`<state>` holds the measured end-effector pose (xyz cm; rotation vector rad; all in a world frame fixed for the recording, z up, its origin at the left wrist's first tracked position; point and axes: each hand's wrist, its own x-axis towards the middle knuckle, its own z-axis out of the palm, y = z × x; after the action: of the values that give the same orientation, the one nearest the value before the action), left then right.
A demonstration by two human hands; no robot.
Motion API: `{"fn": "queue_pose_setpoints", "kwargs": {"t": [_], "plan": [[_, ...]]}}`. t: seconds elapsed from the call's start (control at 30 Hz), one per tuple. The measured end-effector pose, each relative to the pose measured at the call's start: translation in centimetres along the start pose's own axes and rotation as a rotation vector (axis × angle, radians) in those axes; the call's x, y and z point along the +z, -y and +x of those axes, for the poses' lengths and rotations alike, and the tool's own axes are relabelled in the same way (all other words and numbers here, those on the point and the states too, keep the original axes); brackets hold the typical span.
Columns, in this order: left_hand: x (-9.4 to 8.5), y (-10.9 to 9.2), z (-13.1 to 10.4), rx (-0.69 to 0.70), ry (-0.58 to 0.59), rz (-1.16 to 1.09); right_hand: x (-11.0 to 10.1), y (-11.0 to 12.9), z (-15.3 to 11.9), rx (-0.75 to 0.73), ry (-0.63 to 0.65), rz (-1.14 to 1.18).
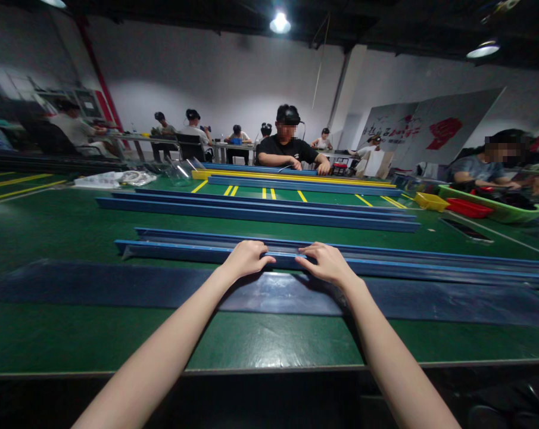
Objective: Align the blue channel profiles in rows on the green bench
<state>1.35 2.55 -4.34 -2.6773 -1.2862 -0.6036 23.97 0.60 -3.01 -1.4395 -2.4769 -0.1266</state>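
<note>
Both my hands are on a long blue channel-shaped rail (184, 252) that lies crosswise in front of me on the green table (269, 345). My left hand (246, 259) grips its near wall, the thumb on my side and the fingers bent over the top edge. A short way to the right, my right hand (323, 262) holds the same wall in the same manner. The fingertips of both hands are partly hidden inside the channel. Nearer to me, a flat dark strip (278, 292) lies along the table under my wrists.
Beyond my rail lie another blue rail (260, 211) and a yellow rail (296, 177). A person in black (291, 143) works across the table. To the right are a phone (466, 229), a yellow bin (431, 201) and a green basket (497, 208). Plastic bags (112, 179) lie left.
</note>
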Motion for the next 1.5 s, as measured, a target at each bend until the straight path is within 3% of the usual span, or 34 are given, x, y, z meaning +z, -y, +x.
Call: {"fn": "queue_pose_setpoints", "kwargs": {"t": [1.5], "plan": [[-0.13,0.06,0.24,-0.027,0.029,0.005,-0.16,0.74,0.03,0.046,0.029,-0.070]]}}
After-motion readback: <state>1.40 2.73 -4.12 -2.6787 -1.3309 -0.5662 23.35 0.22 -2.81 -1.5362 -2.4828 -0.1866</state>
